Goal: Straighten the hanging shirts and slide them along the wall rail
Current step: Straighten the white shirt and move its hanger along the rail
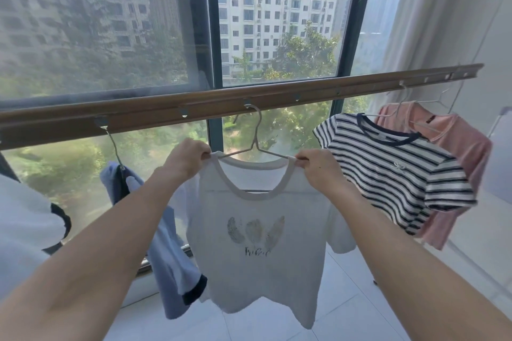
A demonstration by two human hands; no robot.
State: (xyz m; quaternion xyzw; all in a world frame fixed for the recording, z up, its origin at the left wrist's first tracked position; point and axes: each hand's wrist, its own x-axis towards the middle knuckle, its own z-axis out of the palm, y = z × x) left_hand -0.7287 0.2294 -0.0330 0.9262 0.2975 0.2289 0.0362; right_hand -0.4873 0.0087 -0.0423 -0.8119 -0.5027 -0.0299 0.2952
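Right now both forearms reach up and forward from the bottom corners of the view, wrists slightly bent. The left hand (186, 158) pinches the left shoulder seam of the white feather-print shirt (260, 232) beside the collar; the right hand (318, 167) pinches the right shoulder the same way. Hands are apart, one at each end of the neckline, fingers curled on fabric and probably on the hanger wire beneath.

This shirt hangs on a thin white wire hanger (256, 144) hooked near the middle of the wall rail (210, 106). Likely light, soft, limp cloth; it will slip on the wire, so holding at the shoulders over the hanger arms is a sound grip. For sliding, better to push at the hook.

To the left hangs a blue shirt (166, 252), turned edge-on and bunched. To the right hangs a striped shirt (393, 169), with a pink shirt (457, 147) behind it toward the rail's right end. Beyond the rail is the window (110, 22).
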